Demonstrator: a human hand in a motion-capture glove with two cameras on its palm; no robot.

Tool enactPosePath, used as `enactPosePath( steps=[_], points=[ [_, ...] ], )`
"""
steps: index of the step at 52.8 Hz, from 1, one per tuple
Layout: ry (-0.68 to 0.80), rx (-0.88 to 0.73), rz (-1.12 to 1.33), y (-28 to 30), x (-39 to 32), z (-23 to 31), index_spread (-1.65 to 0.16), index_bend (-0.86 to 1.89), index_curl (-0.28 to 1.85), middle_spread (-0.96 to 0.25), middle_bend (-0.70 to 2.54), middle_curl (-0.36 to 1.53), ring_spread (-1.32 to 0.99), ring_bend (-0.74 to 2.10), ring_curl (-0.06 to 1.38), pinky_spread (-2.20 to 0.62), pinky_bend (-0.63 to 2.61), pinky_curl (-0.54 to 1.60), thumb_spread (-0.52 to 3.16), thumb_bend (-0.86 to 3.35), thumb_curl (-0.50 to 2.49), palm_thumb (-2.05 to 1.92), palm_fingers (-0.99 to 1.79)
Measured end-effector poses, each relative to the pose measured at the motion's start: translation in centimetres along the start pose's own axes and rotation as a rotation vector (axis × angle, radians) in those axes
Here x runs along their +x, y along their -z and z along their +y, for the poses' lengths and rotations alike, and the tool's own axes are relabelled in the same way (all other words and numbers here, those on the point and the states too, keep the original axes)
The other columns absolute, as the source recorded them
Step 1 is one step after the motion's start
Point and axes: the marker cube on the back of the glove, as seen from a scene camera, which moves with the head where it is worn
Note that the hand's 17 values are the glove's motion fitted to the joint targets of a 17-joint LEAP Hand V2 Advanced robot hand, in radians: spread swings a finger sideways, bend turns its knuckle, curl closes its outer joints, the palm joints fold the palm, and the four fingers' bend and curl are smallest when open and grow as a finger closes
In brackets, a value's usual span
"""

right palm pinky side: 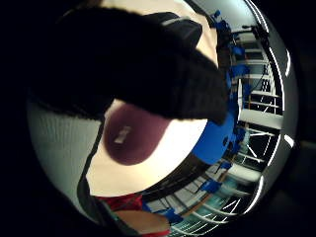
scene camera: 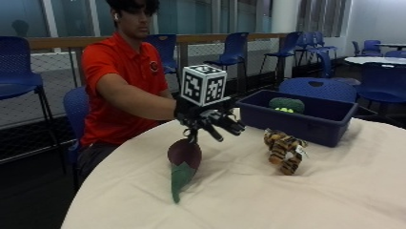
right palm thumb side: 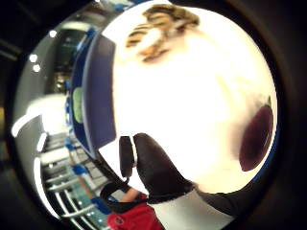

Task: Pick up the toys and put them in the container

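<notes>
**Gloved hand over the purple toy, sorting partly done**

Grip state: the right hand [scene camera: 208, 119] hangs just above the upper end of the purple toy [scene camera: 185, 153], its fingers [scene camera: 231, 125] extended and slightly spread. Whether a fingertip or the thumb already pinches the toy's top cannot be told, since the contact point is hidden under the hand in the outside view. In the little-finger-side palm view one black finger [right palm pinky side: 163, 84] crosses in front of the toy's rounded purple body [right palm pinky side: 133, 136], which fills much of the picture and so lies close to the palm.

Progress, as judged: one green toy [scene camera: 287, 105] already lies inside the blue container [scene camera: 304, 125]. Two toys remain on the round white table [scene camera: 254, 195]: the purple toy with its green tail, near the person, and the striped tiger toy [scene camera: 283, 150], just in front of the container. The task therefore appears about one third complete, with the purple toy next.

Limits of view: the container's far interior is hidden by its wall, so further toys inside cannot be excluded. The person's other hand is not visible.
</notes>
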Motion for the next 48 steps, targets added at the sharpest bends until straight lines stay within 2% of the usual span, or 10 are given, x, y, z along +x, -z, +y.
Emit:
enactPosePath(
  steps=[18,30,35,39,43,44,45,48],
  points=[
    [-0.148,-0.075,-0.022,-3.8,7.6,1.6,-0.37,0.16,0.30,-0.06,0.10,0.24,0.06,0.14,0.24,0.14,1.22,0.37,1.01,-0.10,0.24,-0.13,-0.21],
    [-0.142,-0.134,-0.094,-6.6,8.1,2.1,-0.36,0.16,0.30,-0.05,0.10,0.21,0.07,0.13,0.20,0.14,1.28,0.38,0.99,-0.10,0.20,-0.13,-0.21],
    [-0.143,-0.141,-0.052,-7.2,7.8,2.2,-0.36,0.14,0.29,-0.05,0.10,0.20,0.08,0.16,0.20,0.11,1.31,0.38,1.01,-0.08,0.20,-0.10,-0.19],
    [-0.149,-0.135,-0.030,-7.4,7.6,2.2,-0.35,0.14,0.28,-0.03,0.11,0.20,0.08,0.18,0.21,0.07,1.33,0.38,1.05,-0.05,0.20,-0.06,-0.15],
    [-0.161,-0.132,-0.028,-7.5,7.5,2.3,-0.36,0.19,0.30,-0.03,0.19,0.22,0.07,0.21,0.22,0.01,1.28,0.37,1.13,-0.01,0.23,0.01,0.00],
    [-0.164,-0.130,-0.026,-7.5,7.5,2.4,-0.35,0.13,0.28,-0.03,0.14,0.21,0.08,0.20,0.22,0.02,1.31,0.38,1.11,-0.04,0.22,-0.04,-0.12],
    [-0.166,-0.127,-0.023,-7.5,7.5,2.4,-0.37,0.24,0.31,-0.04,0.22,0.23,0.07,0.21,0.22,-0.02,1.24,0.35,1.16,0.02,0.24,0.05,0.07],
    [-0.173,-0.117,-0.014,-7.5,7.3,2.4,-0.37,0.33,0.33,-0.07,0.28,0.25,0.06,0.20,0.20,-0.06,1.13,0.32,1.23,0.05,0.27,0.11,0.21]
  ],
)
